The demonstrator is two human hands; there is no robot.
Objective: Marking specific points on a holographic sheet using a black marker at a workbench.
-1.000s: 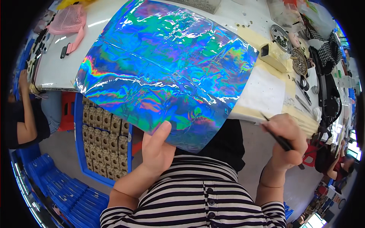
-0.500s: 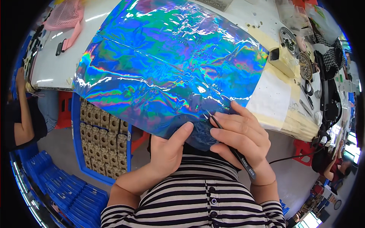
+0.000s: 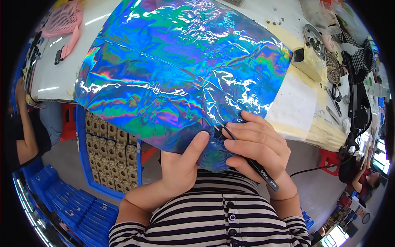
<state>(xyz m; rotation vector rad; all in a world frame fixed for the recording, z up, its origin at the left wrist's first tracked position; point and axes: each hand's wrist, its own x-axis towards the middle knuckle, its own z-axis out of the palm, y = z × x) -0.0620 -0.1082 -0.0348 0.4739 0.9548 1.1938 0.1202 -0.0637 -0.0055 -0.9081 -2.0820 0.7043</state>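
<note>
A large, creased iridescent blue sheet (image 3: 164, 74) of shiny film lies over the near table edge, its front part hanging toward my striped shirt. My left hand (image 3: 181, 164) grips that near edge, thumb on top and fingers hidden underneath. Black tweezers (image 3: 251, 162) are held in my right hand (image 3: 261, 146), slanting from the palm up to the left. Their pale tips meet or hover just over the film, right of my left thumb; contact cannot be made out. The right fingers rest against the sheet's surface.
Below the table at left stands a blue crate (image 3: 140, 164) of metal blocks, near stacked blue trays (image 3: 78, 214). On the right are white paper (image 3: 294, 99), a beige box (image 3: 306, 66), round dishes (image 3: 332, 68) and hand tools. A pink mesh item (image 3: 63, 18) lies far left. Other people sit at both sides.
The sheet has shifted slightly left and its creases near my right hand have changed. My right hand and the tweezer tips have moved a little left. My left hand keeps its grip.
</note>
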